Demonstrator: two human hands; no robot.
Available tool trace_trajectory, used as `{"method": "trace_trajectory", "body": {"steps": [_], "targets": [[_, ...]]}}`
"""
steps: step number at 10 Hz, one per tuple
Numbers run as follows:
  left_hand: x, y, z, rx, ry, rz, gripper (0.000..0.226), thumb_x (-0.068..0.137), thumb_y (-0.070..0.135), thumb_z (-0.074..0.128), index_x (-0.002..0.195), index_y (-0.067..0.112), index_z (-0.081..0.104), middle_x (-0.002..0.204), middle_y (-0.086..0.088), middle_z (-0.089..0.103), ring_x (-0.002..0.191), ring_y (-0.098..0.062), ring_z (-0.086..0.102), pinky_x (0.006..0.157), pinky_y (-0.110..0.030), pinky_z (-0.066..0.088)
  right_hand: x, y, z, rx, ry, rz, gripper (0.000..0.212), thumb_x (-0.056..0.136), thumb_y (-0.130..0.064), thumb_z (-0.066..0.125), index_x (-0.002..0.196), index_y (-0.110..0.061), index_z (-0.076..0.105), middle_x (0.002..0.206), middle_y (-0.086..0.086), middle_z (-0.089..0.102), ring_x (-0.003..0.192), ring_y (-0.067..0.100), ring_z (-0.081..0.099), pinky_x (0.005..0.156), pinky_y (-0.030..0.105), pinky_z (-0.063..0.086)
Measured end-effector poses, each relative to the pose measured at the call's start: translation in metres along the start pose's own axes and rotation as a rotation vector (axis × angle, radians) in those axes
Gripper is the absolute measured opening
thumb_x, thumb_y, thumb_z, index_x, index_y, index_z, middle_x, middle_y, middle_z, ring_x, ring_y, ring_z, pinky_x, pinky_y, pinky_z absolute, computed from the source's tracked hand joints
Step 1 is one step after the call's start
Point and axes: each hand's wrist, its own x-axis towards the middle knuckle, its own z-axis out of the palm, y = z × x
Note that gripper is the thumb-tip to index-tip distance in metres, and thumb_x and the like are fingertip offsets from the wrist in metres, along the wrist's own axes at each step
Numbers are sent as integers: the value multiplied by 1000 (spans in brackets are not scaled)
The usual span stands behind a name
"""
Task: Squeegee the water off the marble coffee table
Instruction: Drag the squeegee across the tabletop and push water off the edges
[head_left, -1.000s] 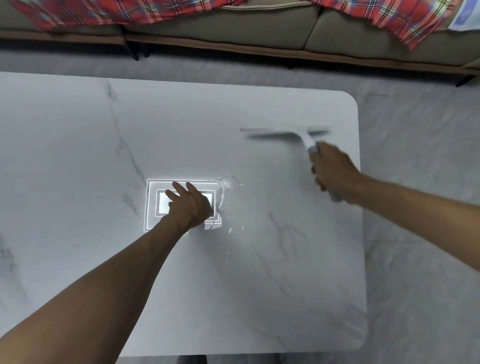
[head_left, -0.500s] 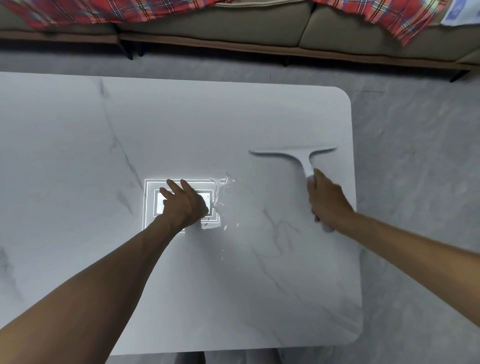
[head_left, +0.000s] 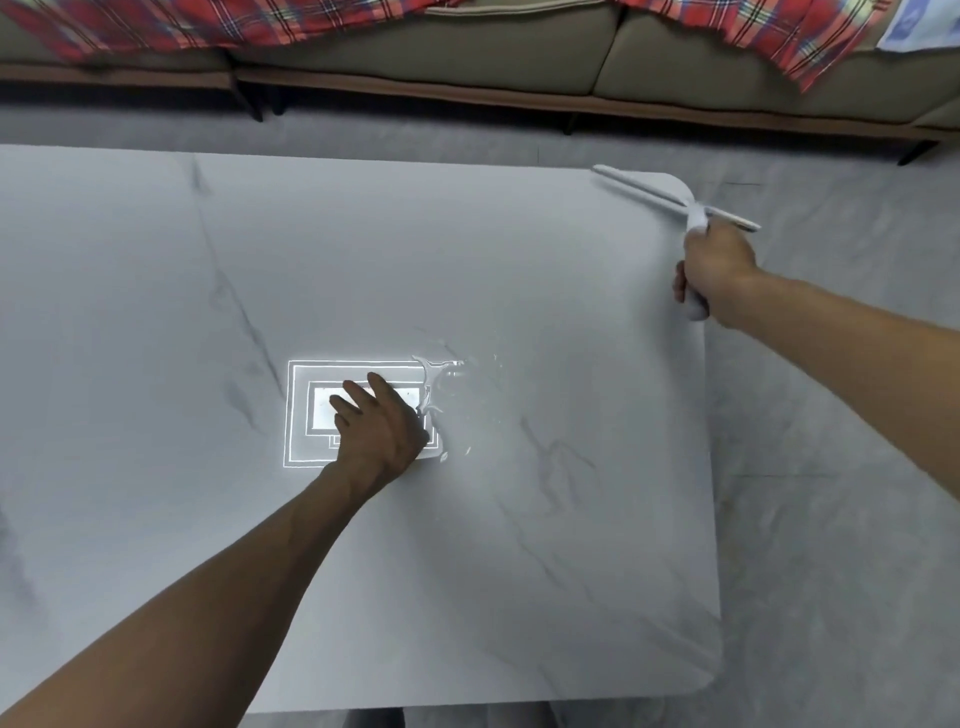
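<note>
Grips the squeegee (head_left: 655, 198) handle in the right hand (head_left: 714, 270), over the tabletop (head_left: 519, 249) edge. Holds the blade slanted across the far corner ahead of that hand, tip past the rim. Rests the left hand (head_left: 382, 426) flat, fingers straight, water (head_left: 441, 382) just right of it, open marble beyond.

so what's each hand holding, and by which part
The right hand grips the white squeegee by its handle. The left hand holds nothing; it rests on the marble table.
</note>
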Motion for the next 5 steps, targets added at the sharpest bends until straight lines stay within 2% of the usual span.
{"method": "trace_trajectory", "body": {"steps": [1,2,3,4,5], "targets": [[-9,5,-12,-73,112,42,90,72,40,37,151,5,10,154,-31,7,142,-47,15,112,-60,20,20,-6,3,91,20,137,45,101,-46,25,112,-12,54,67,7,45,36,15,45,34,14,36],[-11,10,-17,-61,121,52,86,81,38,46,152,7,9,155,-30,6,143,-47,14,113,-60,20,-15,9,2,-30,-24,112,42,103,-39,22,88,-10,48,69,13,50,22,12,43,34,10,31],[-9,11,-15,-13,115,36,84,86,34,55,152,7,9,155,-30,7,143,-47,15,112,-60,21,-59,54,4,-196,-101,87,39,104,-31,19,87,-9,45,74,27,61,32,22,51,29,13,31],[-12,13,-18,-4,101,18,83,86,32,56,152,8,11,155,-29,8,142,-47,17,112,-59,22,-96,93,3,-293,-172,65,30,103,-32,21,118,-18,42,75,22,62,41,24,55,32,23,39],[-18,17,-26,-71,98,-1,84,85,30,58,152,10,12,155,-30,8,142,-48,18,111,-60,23,-137,115,-6,-262,-279,76,15,102,-37,25,108,-32,37,71,11,54,49,22,53,45,32,49]]}}
